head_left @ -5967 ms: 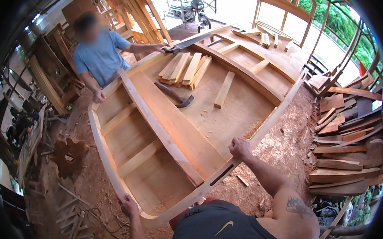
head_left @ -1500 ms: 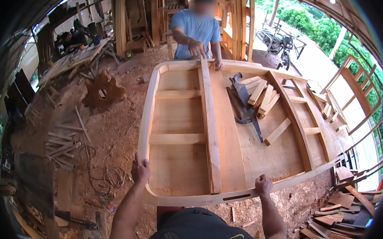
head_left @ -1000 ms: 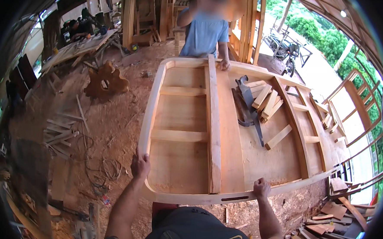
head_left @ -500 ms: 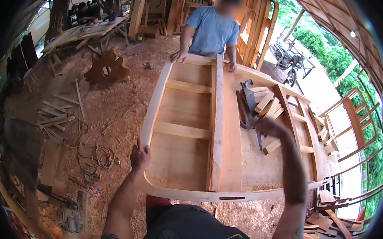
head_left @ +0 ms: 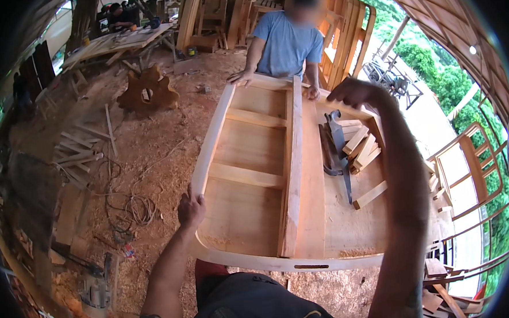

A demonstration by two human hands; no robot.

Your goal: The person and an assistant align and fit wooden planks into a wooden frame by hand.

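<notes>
My left hand is closed round the left rail of a pale wooden panel frame with crosspieces, near its rounded front corner. My right hand is raised over the far right part of the frame, its fingers bent downward and slightly apart, with nothing visible in them. Below it, on the panel, lie a handsaw and several short wood blocks. One more wood block lies nearer to me. A long upright board divides the frame. My right forearm hides part of the frame's right side.
Across the frame stands a person in a blue shirt, with both hands on its far rail. Sawdust, wood strips and a coiled cord lie on the floor at left. Several wooden frames stand behind; a workbench is at the back left.
My right hand has moved away from the handsaw and blocks, up and toward the far rail. My left hand keeps its hold on the left rail. The view has shifted slightly.
</notes>
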